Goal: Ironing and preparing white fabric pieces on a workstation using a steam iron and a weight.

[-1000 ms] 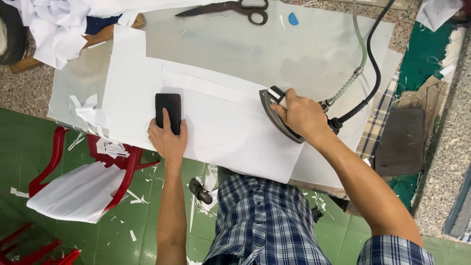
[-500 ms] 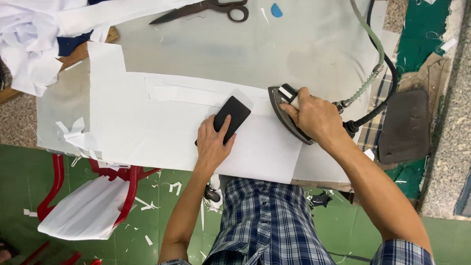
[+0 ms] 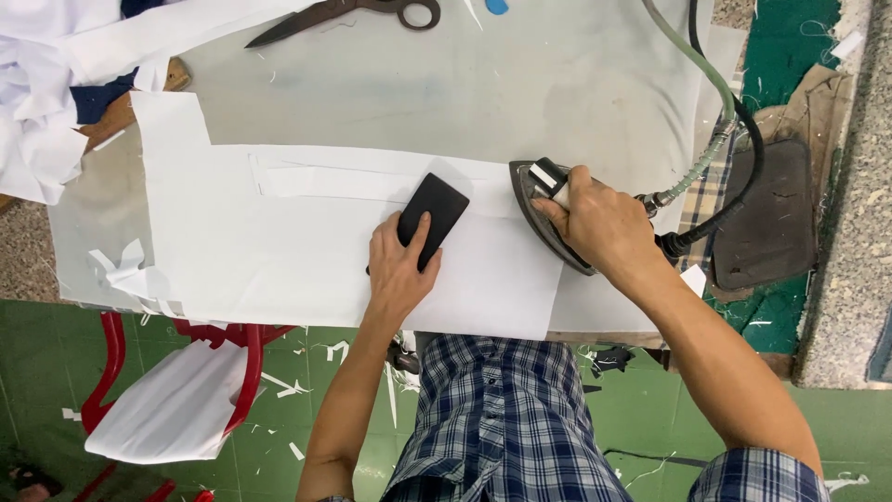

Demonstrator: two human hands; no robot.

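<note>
A large white fabric piece (image 3: 279, 242) lies flat on the grey ironing table (image 3: 520, 84). My left hand (image 3: 401, 270) presses a flat black block (image 3: 433, 212) onto the fabric near a folded strip. My right hand (image 3: 599, 223) grips the handle of a steam iron (image 3: 539, 212), which rests on the fabric's right edge, just right of the black block. A green hose and a black cable (image 3: 720, 121) run from the iron's rear up to the far right.
Large scissors (image 3: 348, 13) lie at the table's far edge. White cloth (image 3: 42, 112) is heaped at the far left. A dark iron rest pad (image 3: 767, 214) sits at the right. A red chair (image 3: 177, 390) with white fabric stands below left.
My left hand has slid the black block to the right along the fabric and turned it at an angle, closer to the iron. My right hand stays on the iron.
</note>
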